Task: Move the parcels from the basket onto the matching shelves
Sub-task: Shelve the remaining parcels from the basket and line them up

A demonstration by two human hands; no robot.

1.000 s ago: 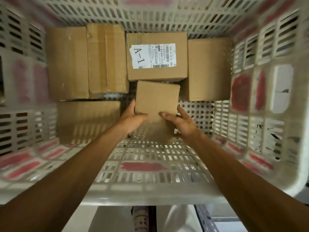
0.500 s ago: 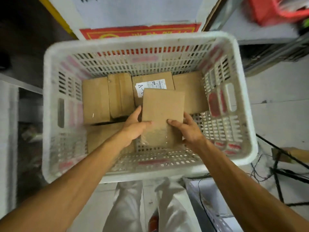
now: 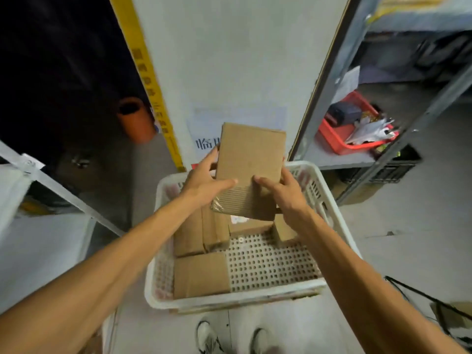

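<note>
A small flat cardboard parcel [image 3: 251,159] is held up above the white plastic basket [image 3: 339,223], its plain brown face toward me. My left hand [image 3: 204,185] grips its left edge and my right hand [image 3: 283,192] grips its right edge, thumbs on the near face. Below, several more brown parcels [image 3: 201,274] lie along the left and far side of the basket, on its perforated floor. One of them shows a bit of white label, mostly hidden behind the held parcel.
The basket stands on the floor in front of my shoes [image 3: 208,335]. A grey metal shelf unit [image 3: 332,154] at the right holds a red tray [image 3: 339,141] of clutter. A white shelf [image 3: 38,241] with a metal rail is at the left. Black cables [image 3: 419,297] lie at the lower right.
Both hands have lifted the small parcel up out of the basket to well above its rim. My view has pulled back and tilted up, so the shelves and wall now show.
</note>
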